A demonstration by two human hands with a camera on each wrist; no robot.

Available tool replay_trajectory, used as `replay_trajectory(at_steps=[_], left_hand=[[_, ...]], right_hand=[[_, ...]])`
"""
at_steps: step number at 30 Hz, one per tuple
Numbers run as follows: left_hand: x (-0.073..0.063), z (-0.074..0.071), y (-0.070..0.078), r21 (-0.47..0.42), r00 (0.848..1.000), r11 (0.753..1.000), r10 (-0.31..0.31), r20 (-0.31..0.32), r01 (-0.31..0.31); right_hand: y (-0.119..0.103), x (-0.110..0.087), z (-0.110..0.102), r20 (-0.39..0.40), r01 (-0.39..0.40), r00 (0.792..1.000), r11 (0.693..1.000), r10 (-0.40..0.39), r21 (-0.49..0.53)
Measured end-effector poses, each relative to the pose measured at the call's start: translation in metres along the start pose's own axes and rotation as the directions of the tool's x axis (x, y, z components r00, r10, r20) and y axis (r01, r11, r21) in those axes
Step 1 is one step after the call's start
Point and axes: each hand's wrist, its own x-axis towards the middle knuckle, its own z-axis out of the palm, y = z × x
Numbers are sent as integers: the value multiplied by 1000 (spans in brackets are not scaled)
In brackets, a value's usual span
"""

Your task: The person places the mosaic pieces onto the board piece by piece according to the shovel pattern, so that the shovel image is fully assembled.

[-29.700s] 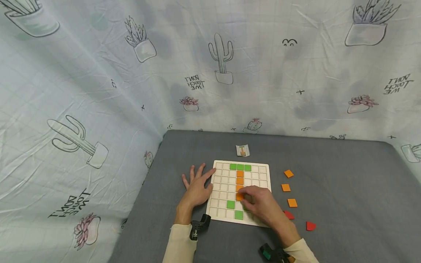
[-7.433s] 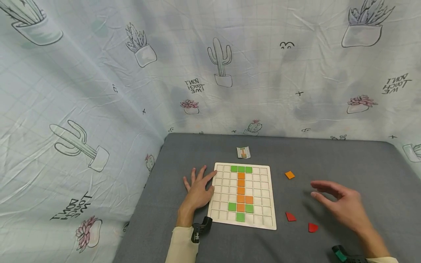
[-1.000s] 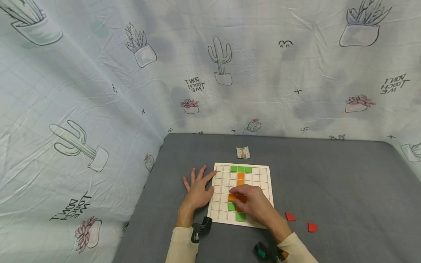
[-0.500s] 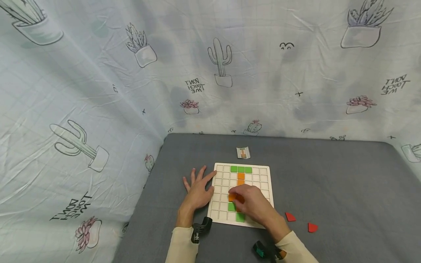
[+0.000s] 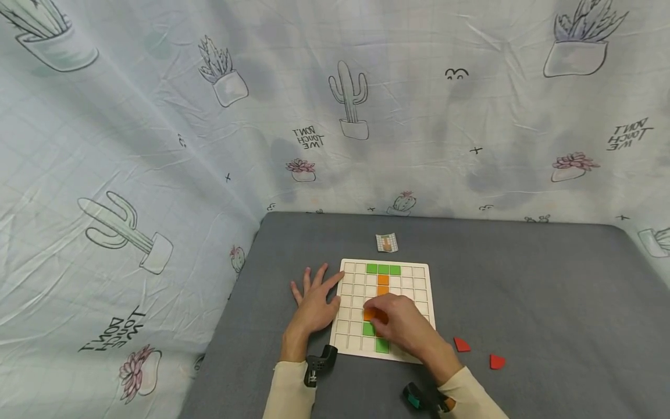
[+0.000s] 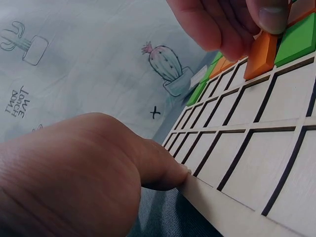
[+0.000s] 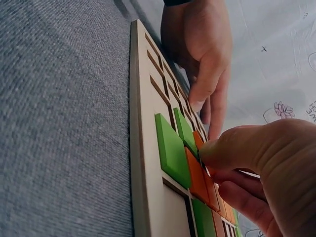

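Observation:
A pale wooden grid board [image 5: 348,343] lies on the grey table, holding green and orange square tiles. My left hand [image 5: 312,308], fingers spread, rests at its left edge, with the index fingertip and thumb touching the rim. Over the board's lower middle, my right hand [image 5: 405,326] pinches an orange tile [image 6: 261,57] between thumb and fingers. That tile sits in or at the cell left of the orange column, just above a green tile [image 5: 369,329]. In the right wrist view, the thumb [image 7: 232,145] covers part of it. The right hand hides several cells in the head view.
Two red pieces [image 5: 462,344], each with a curved side, lie right of the board. A small printed card [image 5: 387,242] with a grid picture lies beyond the board's far edge. A cactus-print cloth [image 5: 419,116] hangs behind and to the left of the table [image 5: 549,291].
Since the earliest frame, loose orange tiles have left the table's right side and more orange sits on the board. The right hand came back leftward to the board; over the last second it barely moves.

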Motion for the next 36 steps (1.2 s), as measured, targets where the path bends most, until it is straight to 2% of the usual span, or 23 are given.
replay_trajectory(at_steps=[10, 19, 26, 33, 36], left_hand=[[0, -2, 1, 3, 1000, 1000, -4, -1, 4], [0, -1, -1, -2, 1000, 1000, 5, 3, -5], [2, 1, -1, 6, 1000, 1000, -3, -8, 3], [1, 1, -1, 7, 1000, 1000, 1, -10, -1], [1, 1, 0, 12, 1000, 1000, 4, -12, -3]], right_hand=[[-1, 1, 1, 2, -4, 1000, 1000, 4, -9], [4, -6, -1, -34, -7, 999, 998, 9, 56], [8, -21, -18, -61, -71, 994, 977, 85, 203], [19, -44, -35, -82, -104, 989, 971, 124, 213], [25, -58, -42, -135, -86, 984, 973, 116, 213]])
